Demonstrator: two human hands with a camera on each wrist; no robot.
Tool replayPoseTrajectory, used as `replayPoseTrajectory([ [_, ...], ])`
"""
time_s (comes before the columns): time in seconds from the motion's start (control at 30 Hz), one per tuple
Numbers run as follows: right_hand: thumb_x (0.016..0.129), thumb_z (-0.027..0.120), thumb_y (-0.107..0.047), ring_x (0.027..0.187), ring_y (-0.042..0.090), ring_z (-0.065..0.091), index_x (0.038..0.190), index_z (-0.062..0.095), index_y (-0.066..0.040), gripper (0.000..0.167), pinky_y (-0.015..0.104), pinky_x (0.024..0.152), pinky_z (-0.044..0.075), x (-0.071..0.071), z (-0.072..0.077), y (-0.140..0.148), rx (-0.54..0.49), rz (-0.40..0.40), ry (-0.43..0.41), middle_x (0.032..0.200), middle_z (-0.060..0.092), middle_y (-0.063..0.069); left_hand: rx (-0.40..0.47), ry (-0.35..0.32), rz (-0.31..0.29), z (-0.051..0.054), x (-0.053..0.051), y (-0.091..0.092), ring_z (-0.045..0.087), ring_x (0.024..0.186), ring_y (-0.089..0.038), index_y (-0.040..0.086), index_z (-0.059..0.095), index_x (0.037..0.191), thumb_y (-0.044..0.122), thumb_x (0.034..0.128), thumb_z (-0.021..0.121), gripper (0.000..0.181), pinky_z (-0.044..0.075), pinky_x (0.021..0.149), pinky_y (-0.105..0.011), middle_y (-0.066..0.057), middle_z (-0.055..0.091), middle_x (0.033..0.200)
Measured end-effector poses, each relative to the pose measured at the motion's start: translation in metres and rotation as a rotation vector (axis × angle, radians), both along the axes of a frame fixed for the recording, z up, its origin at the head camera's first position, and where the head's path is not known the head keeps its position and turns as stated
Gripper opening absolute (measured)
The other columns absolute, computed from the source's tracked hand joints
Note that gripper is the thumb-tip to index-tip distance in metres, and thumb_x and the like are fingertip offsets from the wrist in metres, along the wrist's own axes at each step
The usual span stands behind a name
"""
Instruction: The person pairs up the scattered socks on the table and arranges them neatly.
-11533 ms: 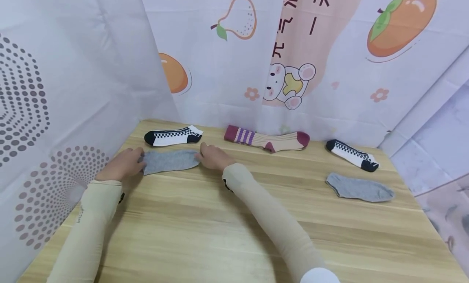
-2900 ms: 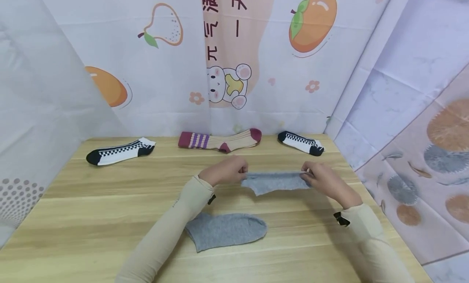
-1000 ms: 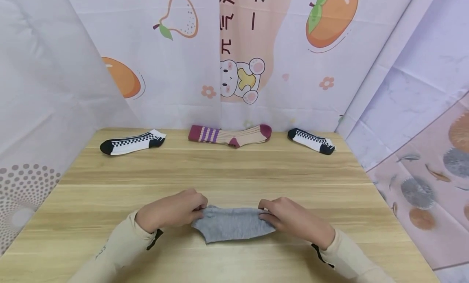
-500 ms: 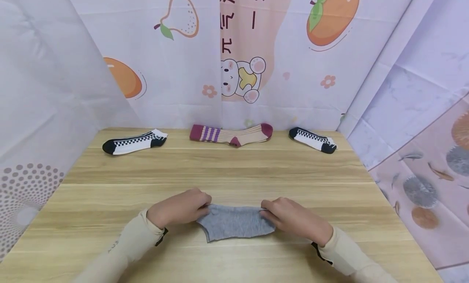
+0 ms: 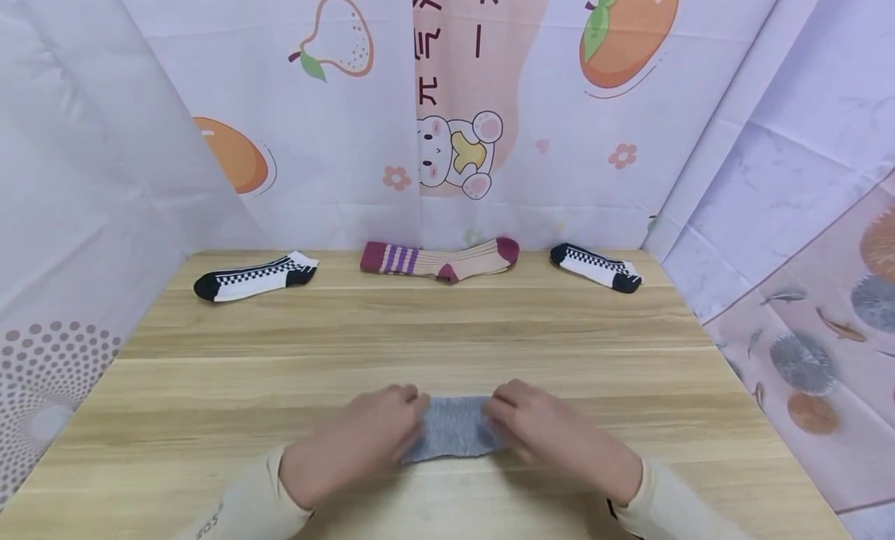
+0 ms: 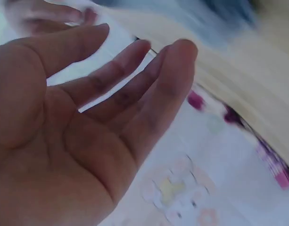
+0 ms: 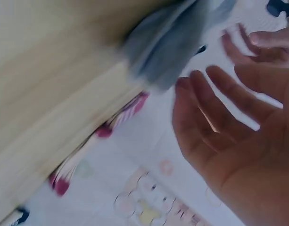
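A grey ankle sock [image 5: 453, 427] lies flat on the table near its front; a single grey outline shows, so I cannot tell whether another sock is beneath it. My left hand [image 5: 360, 443] is over its left end, blurred by motion. Over the right end is my right hand [image 5: 559, 439]. In the left wrist view the left hand [image 6: 87, 113] has its fingers loosely extended, thumb apart, with nothing held. The right wrist view shows the right hand [image 7: 238, 122] with relaxed, slightly bent fingers, beside the blurred grey sock [image 7: 170, 44] and not gripping it.
Along the back of the wooden table [image 5: 447, 338] lie a black-and-white checked sock [image 5: 255, 277] at left, a beige sock pair with maroon ends and purple stripes [image 5: 440, 260] in the middle, and another checked sock [image 5: 596, 268] at right. Printed curtains [image 5: 315, 151] stand behind.
Two grey socks lay apart at left and right; they were brought to the front middle, one lifted between both hands. Half a second ago both hands pinched the grey ends; now they have let go.
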State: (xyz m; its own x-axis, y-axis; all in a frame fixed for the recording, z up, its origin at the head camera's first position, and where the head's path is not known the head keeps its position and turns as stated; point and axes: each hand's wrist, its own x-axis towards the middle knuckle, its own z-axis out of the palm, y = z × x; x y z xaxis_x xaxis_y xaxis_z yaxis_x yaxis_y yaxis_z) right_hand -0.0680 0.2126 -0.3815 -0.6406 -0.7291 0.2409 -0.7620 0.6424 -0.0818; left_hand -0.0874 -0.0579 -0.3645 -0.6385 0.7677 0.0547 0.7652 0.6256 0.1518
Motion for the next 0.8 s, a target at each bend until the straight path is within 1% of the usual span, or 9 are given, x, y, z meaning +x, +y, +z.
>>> replayPoseTrajectory([
  [0.07,0.093,0.067,-0.017,0.102,0.017,0.062,0.113,0.069,-0.01,0.021,0.032,0.087,0.054,0.007,0.0,-0.006,0.041,0.052,-0.047,0.109,0.066,0.004,-0.012,-0.029,-0.05,0.0,0.009,0.005,0.062,0.083,-0.014,0.007,0.068,0.106,0.022,0.0951,0.066,0.019,0.055,0.07,-0.03,-0.003,0.064,0.094],
  [0.13,0.096,0.064,-0.019,0.113,0.02,0.06,0.119,0.068,-0.011,0.025,0.036,0.095,0.051,0.013,0.0,-0.01,0.085,0.079,-0.11,0.119,0.065,0.005,-0.024,-0.054,-0.084,-0.005,0.015,0.008,0.06,0.085,-0.012,0.009,0.069,0.104,0.024,0.0961,0.065,0.017,0.054,0.073,-0.029,0.001,0.062,0.093],
  [0.2,0.097,0.064,-0.021,0.118,0.022,0.058,0.121,0.067,-0.012,0.026,0.038,0.099,0.049,0.018,-0.003,-0.014,0.136,0.09,-0.13,0.124,0.064,0.006,-0.051,-0.038,-0.111,-0.011,0.018,0.01,0.061,0.088,-0.011,0.012,0.07,0.102,0.025,0.0965,0.065,0.016,0.053,0.076,-0.03,0.003,0.061,0.093],
  [0.3,0.097,0.065,-0.022,0.118,0.022,0.057,0.12,0.067,-0.012,0.026,0.038,0.098,0.049,0.021,-0.009,-0.016,0.179,0.096,-0.117,0.124,0.063,0.007,-0.067,0.017,-0.14,-0.02,0.021,0.011,0.059,0.087,-0.012,0.013,0.071,0.098,0.025,0.0961,0.065,0.014,0.052,0.075,-0.029,0.003,0.06,0.09],
  [0.4,0.096,0.065,-0.023,0.117,0.023,0.057,0.119,0.067,-0.012,0.025,0.038,0.097,0.049,0.023,-0.012,-0.02,0.2,0.087,-0.092,0.124,0.063,0.007,-0.071,0.102,-0.148,-0.026,0.025,0.01,0.057,0.085,-0.014,0.012,0.072,0.094,0.024,0.0952,0.065,0.013,0.051,0.074,-0.029,0.002,0.059,0.088],
  [0.43,0.097,0.064,-0.023,0.118,0.023,0.056,0.119,0.067,-0.012,0.025,0.038,0.098,0.049,0.023,-0.012,-0.021,0.203,0.081,-0.097,0.125,0.062,0.007,-0.065,0.113,-0.145,-0.027,0.026,0.009,0.056,0.084,-0.014,0.012,0.072,0.093,0.023,0.0948,0.065,0.013,0.051,0.073,-0.029,0.002,0.059,0.087],
  [0.57,0.098,0.063,-0.023,0.12,0.025,0.055,0.122,0.067,-0.012,0.027,0.04,0.098,0.049,0.023,-0.013,-0.022,0.21,0.055,-0.135,0.129,0.061,0.009,-0.062,0.129,-0.141,-0.029,0.029,0.008,0.052,0.082,-0.014,0.012,0.071,0.091,0.024,0.0936,0.067,0.014,0.049,0.069,-0.028,0.002,0.056,0.086],
  [0.67,0.098,0.063,-0.022,0.121,0.025,0.055,0.122,0.067,-0.012,0.027,0.041,0.098,0.05,0.024,-0.014,-0.022,0.187,0.029,-0.157,0.129,0.061,0.009,-0.06,0.126,-0.144,-0.029,0.03,0.009,0.051,0.081,-0.013,0.013,0.07,0.089,0.026,0.0927,0.068,0.013,0.047,0.067,-0.026,0.003,0.054,0.085],
  [0.8,0.097,0.063,-0.021,0.12,0.026,0.057,0.12,0.068,-0.011,0.026,0.041,0.098,0.05,0.025,-0.014,-0.021,0.149,0.005,-0.17,0.127,0.063,0.01,-0.058,0.141,-0.15,-0.03,0.03,0.009,0.05,0.081,-0.013,0.014,0.07,0.088,0.026,0.0927,0.067,0.013,0.046,0.066,-0.026,0.003,0.053,0.084],
])
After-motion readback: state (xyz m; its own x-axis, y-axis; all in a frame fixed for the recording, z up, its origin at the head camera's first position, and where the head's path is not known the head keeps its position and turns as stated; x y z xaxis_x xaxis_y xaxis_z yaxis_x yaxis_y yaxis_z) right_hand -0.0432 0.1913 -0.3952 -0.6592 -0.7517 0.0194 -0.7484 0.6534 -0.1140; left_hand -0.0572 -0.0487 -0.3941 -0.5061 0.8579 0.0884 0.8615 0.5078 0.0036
